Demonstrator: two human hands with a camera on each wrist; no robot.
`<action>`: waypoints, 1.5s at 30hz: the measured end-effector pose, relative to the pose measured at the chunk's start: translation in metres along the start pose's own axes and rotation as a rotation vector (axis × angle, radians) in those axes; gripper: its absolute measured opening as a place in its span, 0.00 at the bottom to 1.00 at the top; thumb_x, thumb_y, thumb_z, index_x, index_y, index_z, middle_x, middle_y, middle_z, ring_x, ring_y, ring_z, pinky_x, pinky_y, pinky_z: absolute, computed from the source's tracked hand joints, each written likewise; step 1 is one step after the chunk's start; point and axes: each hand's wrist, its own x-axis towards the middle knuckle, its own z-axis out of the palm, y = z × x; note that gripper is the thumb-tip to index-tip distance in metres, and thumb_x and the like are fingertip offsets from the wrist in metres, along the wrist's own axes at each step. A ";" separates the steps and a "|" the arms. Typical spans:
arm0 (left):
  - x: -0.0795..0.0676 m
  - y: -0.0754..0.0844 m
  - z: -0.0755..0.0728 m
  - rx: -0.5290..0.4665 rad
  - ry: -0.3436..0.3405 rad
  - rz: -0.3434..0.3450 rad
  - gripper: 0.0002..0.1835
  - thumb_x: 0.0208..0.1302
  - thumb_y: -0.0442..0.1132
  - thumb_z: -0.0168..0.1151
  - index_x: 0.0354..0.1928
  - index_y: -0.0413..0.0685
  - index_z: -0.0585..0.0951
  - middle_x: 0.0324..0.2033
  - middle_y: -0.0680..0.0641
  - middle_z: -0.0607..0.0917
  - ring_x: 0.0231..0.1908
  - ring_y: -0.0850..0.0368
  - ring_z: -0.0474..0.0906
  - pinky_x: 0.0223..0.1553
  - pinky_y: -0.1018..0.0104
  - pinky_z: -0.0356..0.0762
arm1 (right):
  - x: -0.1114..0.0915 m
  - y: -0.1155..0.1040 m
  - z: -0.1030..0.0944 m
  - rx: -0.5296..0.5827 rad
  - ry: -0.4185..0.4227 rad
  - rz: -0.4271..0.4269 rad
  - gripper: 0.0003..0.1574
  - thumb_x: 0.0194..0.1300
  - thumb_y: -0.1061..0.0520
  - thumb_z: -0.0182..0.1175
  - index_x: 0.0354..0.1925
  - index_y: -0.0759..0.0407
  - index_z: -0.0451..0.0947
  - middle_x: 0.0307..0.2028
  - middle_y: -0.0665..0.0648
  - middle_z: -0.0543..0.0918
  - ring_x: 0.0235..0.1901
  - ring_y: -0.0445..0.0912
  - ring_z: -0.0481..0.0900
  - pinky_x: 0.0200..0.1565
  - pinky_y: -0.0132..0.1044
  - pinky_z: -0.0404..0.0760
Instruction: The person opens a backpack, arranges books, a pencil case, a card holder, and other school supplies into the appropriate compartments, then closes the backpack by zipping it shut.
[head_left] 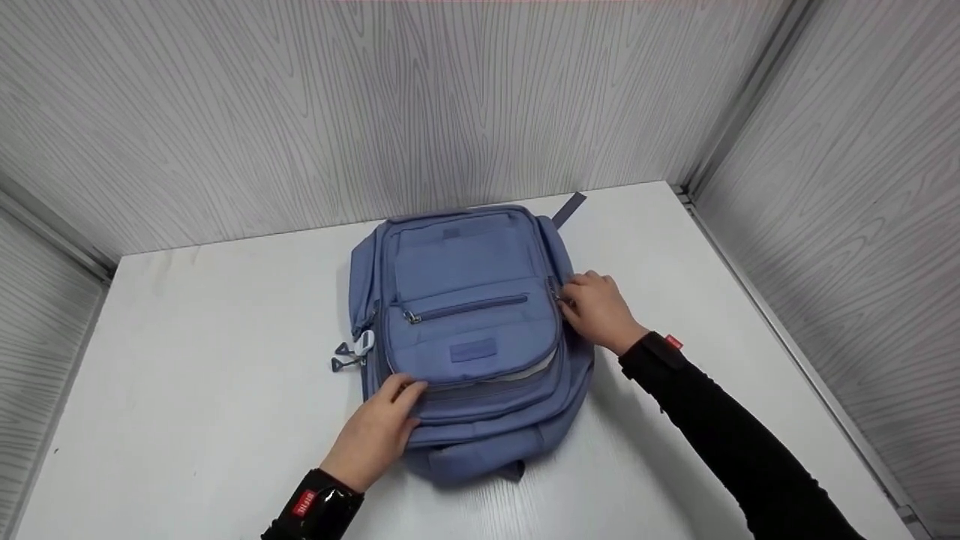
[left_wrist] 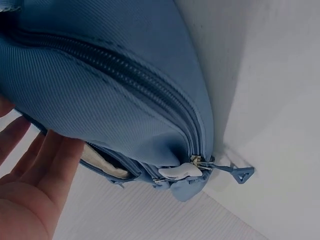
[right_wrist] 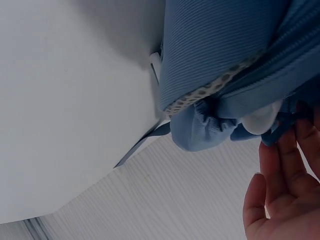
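A blue backpack [head_left: 465,262] lies on its back on the white table, its front pocket partly unzipped along the lower edge, with a pale lining showing in the gap. At the pocket's lower left corner, my left hand [head_left: 375,431] grips the fabric edge; the left wrist view shows its fingers [left_wrist: 62,155] against that edge. On the right side of the pocket, my right hand [head_left: 598,311] pinches the zipper pull with bent fingers. The right wrist view shows the right hand [right_wrist: 287,200] beside the bag's side, the pull mostly hidden by fingertips.
Zipper pulls with triangular ends [head_left: 341,364] and a white tag [head_left: 364,343] hang off the bag's left side. A strap end [head_left: 570,208] sticks out at the top right. Grey wood-grain panels [head_left: 450,97] stand behind and at both sides of the white table [head_left: 225,375].
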 end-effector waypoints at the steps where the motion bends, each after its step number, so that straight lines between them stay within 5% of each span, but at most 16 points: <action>1: 0.000 0.000 0.000 -0.006 -0.003 -0.004 0.24 0.55 0.29 0.72 0.56 0.41 0.79 0.52 0.43 0.79 0.50 0.47 0.84 0.52 0.58 0.83 | -0.004 -0.002 -0.002 -0.004 -0.006 -0.009 0.08 0.66 0.60 0.61 0.31 0.63 0.81 0.32 0.62 0.81 0.35 0.58 0.75 0.40 0.55 0.72; 21: -0.002 -0.002 0.003 -0.068 0.015 -0.026 0.25 0.55 0.27 0.71 0.57 0.40 0.79 0.53 0.44 0.78 0.53 0.49 0.82 0.54 0.60 0.82 | -0.066 -0.047 -0.022 -0.052 -0.083 -0.146 0.13 0.66 0.59 0.62 0.26 0.58 0.70 0.19 0.54 0.72 0.26 0.50 0.74 0.39 0.47 0.68; 32: -0.004 -0.003 0.007 -0.097 0.041 -0.009 0.27 0.53 0.25 0.72 0.57 0.39 0.78 0.53 0.44 0.78 0.54 0.49 0.81 0.54 0.60 0.82 | -0.073 -0.080 -0.023 -0.023 -0.047 -0.190 0.14 0.65 0.61 0.63 0.26 0.58 0.69 0.19 0.53 0.70 0.24 0.46 0.68 0.36 0.39 0.59; 39: -0.005 -0.003 0.006 -0.103 0.039 -0.009 0.27 0.53 0.25 0.72 0.57 0.39 0.78 0.53 0.43 0.78 0.54 0.49 0.81 0.53 0.60 0.82 | -0.072 -0.106 -0.016 0.026 -0.042 -0.204 0.09 0.67 0.58 0.63 0.30 0.56 0.73 0.23 0.52 0.77 0.28 0.47 0.75 0.39 0.41 0.67; 45: -0.004 -0.005 0.008 -0.103 0.077 0.023 0.27 0.51 0.24 0.73 0.56 0.38 0.79 0.52 0.43 0.78 0.53 0.48 0.82 0.53 0.59 0.83 | -0.067 -0.135 -0.002 0.017 -0.012 -0.204 0.11 0.66 0.57 0.64 0.29 0.56 0.73 0.22 0.52 0.78 0.26 0.46 0.73 0.35 0.37 0.64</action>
